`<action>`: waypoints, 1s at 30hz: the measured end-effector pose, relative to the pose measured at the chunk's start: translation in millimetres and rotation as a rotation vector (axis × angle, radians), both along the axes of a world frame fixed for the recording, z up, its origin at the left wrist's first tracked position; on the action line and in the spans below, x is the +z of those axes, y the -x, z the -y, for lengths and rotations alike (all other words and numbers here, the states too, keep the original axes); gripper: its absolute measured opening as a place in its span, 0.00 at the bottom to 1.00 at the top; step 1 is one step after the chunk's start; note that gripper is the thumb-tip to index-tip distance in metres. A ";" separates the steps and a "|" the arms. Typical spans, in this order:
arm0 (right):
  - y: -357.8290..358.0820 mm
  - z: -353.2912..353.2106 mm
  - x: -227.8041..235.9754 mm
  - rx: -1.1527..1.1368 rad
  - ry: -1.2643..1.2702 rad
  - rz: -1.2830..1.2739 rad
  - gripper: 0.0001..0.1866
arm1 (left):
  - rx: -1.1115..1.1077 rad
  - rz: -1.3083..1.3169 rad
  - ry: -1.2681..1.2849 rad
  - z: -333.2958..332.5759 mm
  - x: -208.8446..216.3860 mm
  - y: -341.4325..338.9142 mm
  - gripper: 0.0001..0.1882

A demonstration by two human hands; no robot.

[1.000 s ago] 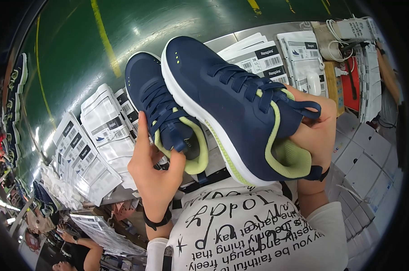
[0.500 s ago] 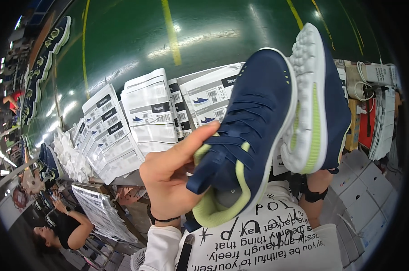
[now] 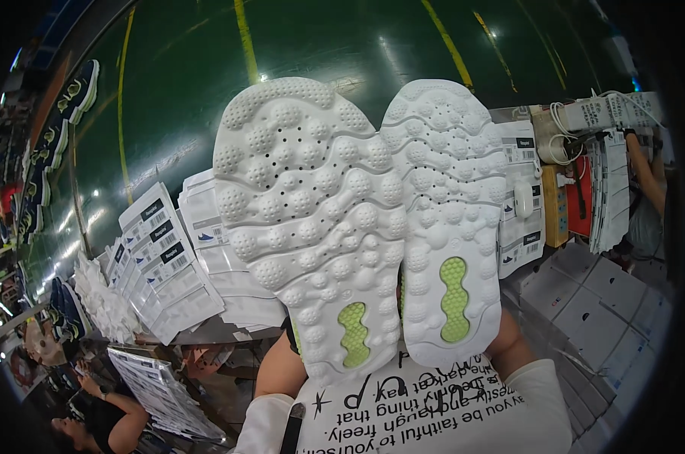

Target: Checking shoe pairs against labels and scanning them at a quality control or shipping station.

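Observation:
Two sneakers are held up side by side with their white, bumpy soles turned toward me. The left sole [image 3: 312, 227] and the right sole [image 3: 452, 219] each have a lime green patch near the heel, and the two touch along their inner edges. My left hand is hidden behind the left shoe; only its forearm [image 3: 278, 371] shows below it. Only the forearm [image 3: 511, 346] of my right hand shows under the right shoe. The navy uppers face away, out of sight.
Stacks of flat white labelled shoe boxes [image 3: 164, 261] lie on the table to the left and behind. Navy sneakers [image 3: 51, 151] line the green floor's left edge. A seated person [image 3: 104, 412] is at lower left. At the right are another person's arm [image 3: 645, 174], a power strip [image 3: 611, 113] and white cartons [image 3: 592, 303].
The two shoes have been turned from showing their navy uppers and sides to showing both soles, and now sit together in front of me, covering my hands.

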State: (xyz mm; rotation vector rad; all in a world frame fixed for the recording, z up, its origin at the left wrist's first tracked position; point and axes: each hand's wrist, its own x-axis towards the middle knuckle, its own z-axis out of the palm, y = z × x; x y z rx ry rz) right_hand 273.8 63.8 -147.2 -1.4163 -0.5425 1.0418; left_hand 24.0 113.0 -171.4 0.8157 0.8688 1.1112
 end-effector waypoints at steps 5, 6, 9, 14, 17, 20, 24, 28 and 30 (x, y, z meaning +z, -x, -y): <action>7.8 -11.5 1.6 0.105 0.031 -0.027 0.16 | 0.063 -0.008 0.024 4.5 -2.3 16.7 0.23; 11.2 -12.1 1.1 0.133 0.037 -0.035 0.16 | 0.083 -0.013 0.029 5.4 -3.1 22.0 0.22; 14.3 -24.5 -3.7 0.223 0.056 -0.057 0.16 | 0.148 -0.024 0.043 7.4 -6.4 38.7 0.21; 14.9 -140.1 -21.1 0.509 0.095 0.197 0.19 | 0.226 0.069 -0.036 -90.9 6.4 49.5 0.27; 54.4 -198.0 -56.4 0.434 -0.229 0.327 0.22 | 0.356 -0.447 -0.161 -135.6 -29.8 58.1 0.29; 71.2 -217.0 -78.3 0.543 -0.043 0.487 0.22 | 0.095 -0.845 -0.238 -125.7 -33.6 64.4 0.27; 94.3 -169.6 -48.6 0.348 -0.405 0.936 0.17 | 0.024 -0.911 -0.343 -61.0 0.2 115.8 0.24; 147.6 -109.8 -35.4 0.859 -0.647 0.875 0.11 | 0.225 -1.400 -0.487 18.1 -30.3 175.0 0.24; 183.5 -88.4 -41.2 0.978 -0.675 0.844 0.07 | 0.126 -1.649 -0.405 47.7 -50.7 187.7 0.23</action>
